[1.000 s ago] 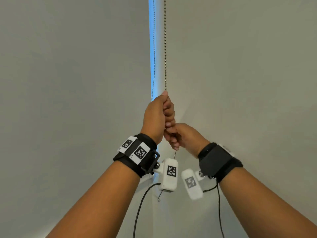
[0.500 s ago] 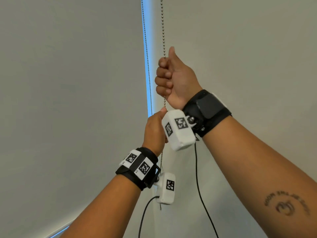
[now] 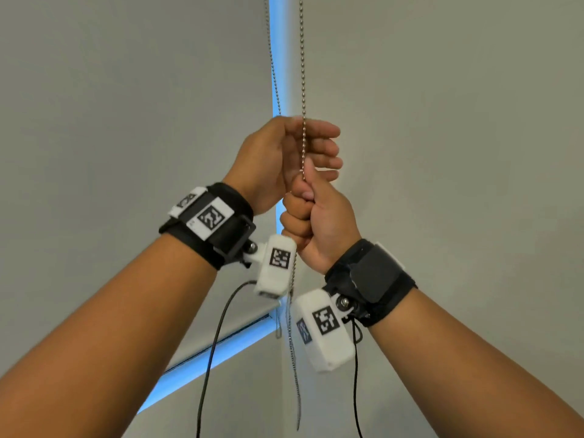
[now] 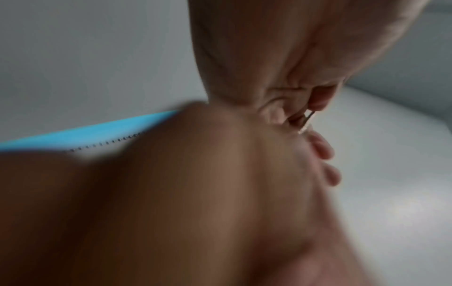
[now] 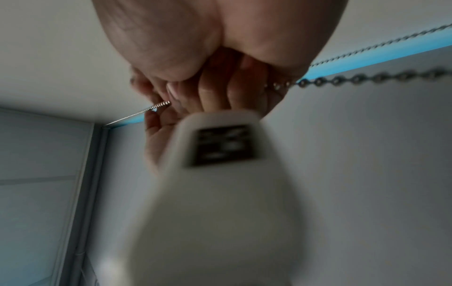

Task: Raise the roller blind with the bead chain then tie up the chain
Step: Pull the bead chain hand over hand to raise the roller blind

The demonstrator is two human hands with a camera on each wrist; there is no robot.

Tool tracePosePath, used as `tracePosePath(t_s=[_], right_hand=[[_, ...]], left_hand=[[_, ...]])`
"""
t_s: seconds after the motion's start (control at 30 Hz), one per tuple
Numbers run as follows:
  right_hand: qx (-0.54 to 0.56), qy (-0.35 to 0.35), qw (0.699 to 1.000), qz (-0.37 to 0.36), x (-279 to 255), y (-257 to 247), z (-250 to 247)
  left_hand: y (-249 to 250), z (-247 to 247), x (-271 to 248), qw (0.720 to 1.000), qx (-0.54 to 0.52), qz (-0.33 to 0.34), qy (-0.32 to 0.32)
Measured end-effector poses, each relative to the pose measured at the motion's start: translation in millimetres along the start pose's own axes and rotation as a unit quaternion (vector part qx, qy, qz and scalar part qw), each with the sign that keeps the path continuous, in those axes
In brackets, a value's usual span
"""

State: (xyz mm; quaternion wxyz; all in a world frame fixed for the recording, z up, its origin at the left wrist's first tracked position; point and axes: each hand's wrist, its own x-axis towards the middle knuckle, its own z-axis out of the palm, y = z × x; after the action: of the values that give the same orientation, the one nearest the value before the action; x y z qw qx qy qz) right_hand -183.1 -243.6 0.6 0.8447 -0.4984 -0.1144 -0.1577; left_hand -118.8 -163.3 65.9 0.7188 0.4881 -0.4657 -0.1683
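The bead chain (image 3: 301, 58) hangs down in the corner beside the grey roller blind (image 3: 126, 153). My right hand (image 3: 311, 213) grips the front strand in a fist, thumb on top. Just above it, my left hand (image 3: 294, 147) lies behind the same strand with its fingers (image 3: 328, 150) loosely extended, not closed on it. The slack chain (image 3: 295, 358) dangles below the wrists. In the right wrist view the chain (image 5: 367, 77) leaves my curled right fingers (image 5: 210, 92). The left wrist view is blurred; a short piece of chain (image 4: 308, 118) shows by the fingertips (image 4: 322, 151).
The chain's thin back strand (image 3: 273, 74) runs along the bright blue gap at the blind's edge. The blind's bottom bar (image 3: 221, 349) shows blue light beneath it at lower left. A plain grey surface (image 3: 458, 153) fills the right. Black cables (image 3: 215, 358) hang from the wrist cameras.
My right hand has pulled the front strand down from high up. My left hand has let go and risen above the right fist. More blue light shows under the blind's bottom bar.
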Motion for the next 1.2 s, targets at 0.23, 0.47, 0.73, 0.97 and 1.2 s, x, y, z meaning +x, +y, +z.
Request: tracePosePath(t_s=[0.23, 0.47, 0.73, 0.97, 1.2], right_hand=[[-0.086, -0.076, 0.992, 0.048, -7, 14, -32], [-0.080, -0.074, 0.994, -0.001, 19, -45, -38], [-0.099, -0.074, 0.991, -0.049, 42, -104, 25], [-0.049, 0.000, 0.996, -0.072, 34, -92, 37], [0.000, -0.001, 0.997, -0.071, 15, -75, 25]], left_hand=[[11, 17, 0, 0.995, -0.070, -0.015, 0.066], [-16, 21, -12, 0.989, -0.112, -0.012, 0.098], [-35, 37, -19, 0.984, -0.126, 0.012, 0.126], [-46, 27, -36, 0.991, -0.020, -0.001, 0.130], [-27, -11, -23, 0.997, 0.041, -0.015, 0.057]])
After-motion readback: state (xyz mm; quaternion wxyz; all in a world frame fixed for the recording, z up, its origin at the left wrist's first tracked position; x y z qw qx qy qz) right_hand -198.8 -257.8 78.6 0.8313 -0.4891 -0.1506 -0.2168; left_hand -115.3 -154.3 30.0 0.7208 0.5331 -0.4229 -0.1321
